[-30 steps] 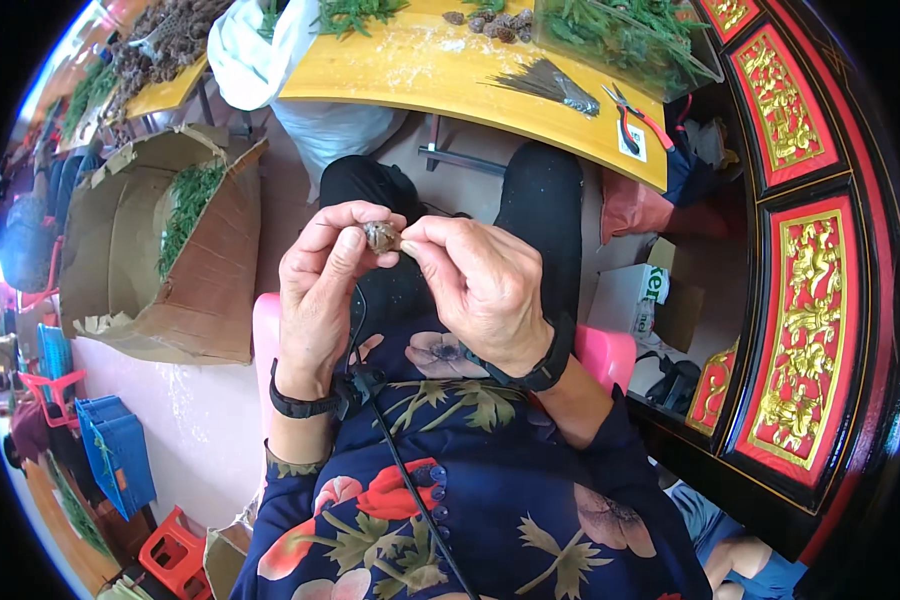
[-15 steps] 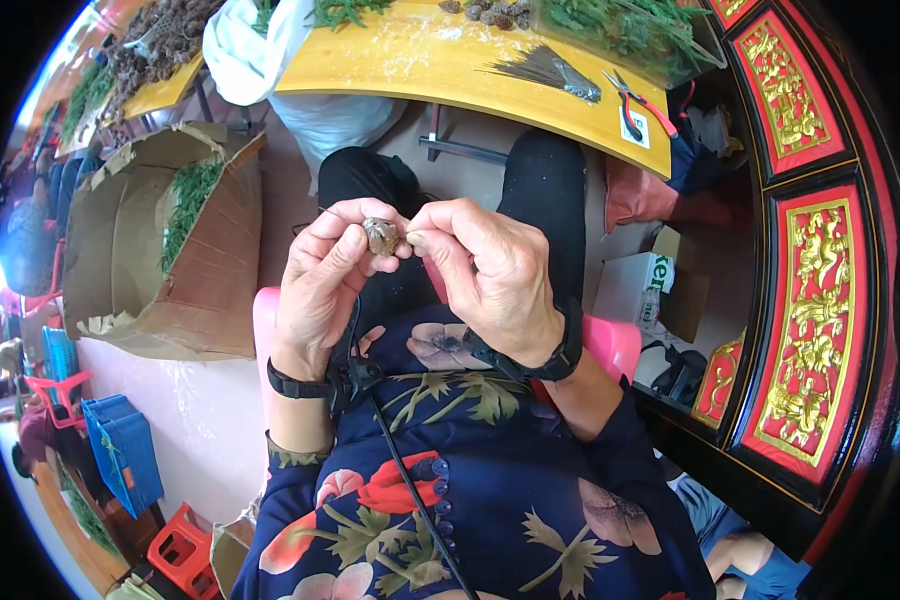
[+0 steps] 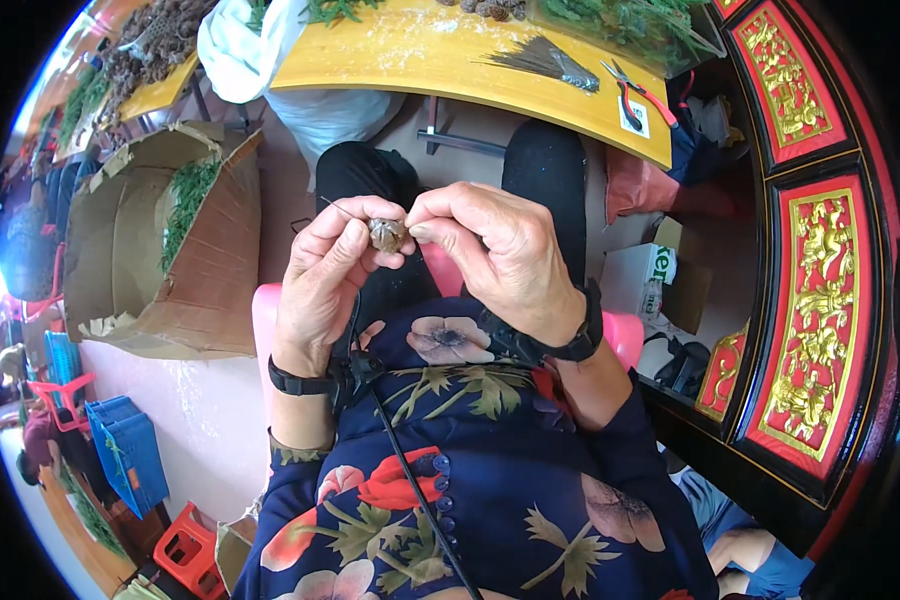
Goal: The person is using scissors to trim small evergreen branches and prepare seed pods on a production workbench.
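Observation:
A small brown pine cone (image 3: 387,235) is pinched between the thumb and fingers of my left hand (image 3: 325,265), above my lap. Out past the left fingers pokes a thin dark wire (image 3: 338,208). My right hand (image 3: 500,255) is closed in a pinch, its thumb and fingertip right at the cone's right edge. What lies between those right fingertips is too small to make out.
Ahead, a yellow table (image 3: 400,65) carries a bundle of thin dark wires (image 3: 540,62), red-handled pliers (image 3: 638,95), pine cones (image 3: 495,8) and green sprigs (image 3: 620,25). A cardboard box (image 3: 210,260) stands at left, a carved red-and-gold panel (image 3: 810,320) at right.
My right wrist has shifted slightly right while its fingertips stay at the cone. The cone has turned a little in my left hand, and a thin wire now shows beyond the left fingers.

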A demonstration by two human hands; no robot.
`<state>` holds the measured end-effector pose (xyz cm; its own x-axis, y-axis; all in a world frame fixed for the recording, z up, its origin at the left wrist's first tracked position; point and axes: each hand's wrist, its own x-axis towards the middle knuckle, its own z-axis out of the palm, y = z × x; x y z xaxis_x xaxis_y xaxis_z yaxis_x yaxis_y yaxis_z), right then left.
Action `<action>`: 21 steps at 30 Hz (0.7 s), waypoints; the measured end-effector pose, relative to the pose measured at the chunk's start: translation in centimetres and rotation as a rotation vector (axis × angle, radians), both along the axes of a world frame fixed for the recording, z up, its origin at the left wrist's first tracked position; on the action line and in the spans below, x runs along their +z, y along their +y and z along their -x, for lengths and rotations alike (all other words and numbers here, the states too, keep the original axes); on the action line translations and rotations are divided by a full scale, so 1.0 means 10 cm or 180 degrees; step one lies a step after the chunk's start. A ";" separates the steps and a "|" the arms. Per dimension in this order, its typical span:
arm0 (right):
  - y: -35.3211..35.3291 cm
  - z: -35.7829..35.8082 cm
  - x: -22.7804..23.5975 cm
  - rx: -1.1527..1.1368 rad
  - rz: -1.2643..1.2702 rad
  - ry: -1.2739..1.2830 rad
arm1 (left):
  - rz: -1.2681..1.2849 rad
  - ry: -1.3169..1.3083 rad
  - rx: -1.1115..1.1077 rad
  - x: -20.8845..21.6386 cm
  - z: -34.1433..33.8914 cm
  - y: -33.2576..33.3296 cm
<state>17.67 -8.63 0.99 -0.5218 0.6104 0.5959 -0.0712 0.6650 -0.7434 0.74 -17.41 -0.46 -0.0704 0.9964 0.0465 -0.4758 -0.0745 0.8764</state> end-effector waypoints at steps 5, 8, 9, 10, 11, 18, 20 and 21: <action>0.06 -0.05 0.04 0.0189 -0.0057 0.0010 | -0.0016 -0.0096 -0.0241 -0.02 0.01 0.00; 0.07 -0.07 0.05 0.0228 0.0112 -0.0035 | -0.0046 -0.0213 -0.0367 0.00 0.01 0.01; 0.07 -0.07 0.04 0.0228 0.0116 -0.0034 | -0.0051 -0.0220 -0.0392 -0.01 0.01 0.01; 0.06 -0.07 0.04 0.0258 0.0125 -0.0023 | -0.0056 -0.0227 -0.0417 -0.01 0.01 0.01; 0.06 -0.06 0.03 0.0288 0.0134 -0.0013 | -0.0060 -0.0234 -0.0441 -0.01 0.01 0.01; 0.09 -0.09 0.03 0.0245 0.0020 -0.0230 | -0.0088 -0.0350 -0.0434 0.00 0.00 0.05; 0.09 -0.10 0.02 0.0167 0.0039 -0.0352 | -0.0101 -0.0386 -0.0411 -0.01 -0.01 0.05; 0.08 -0.10 0.02 0.0165 0.0043 -0.0353 | -0.0112 -0.0423 -0.0426 -0.02 -0.01 0.05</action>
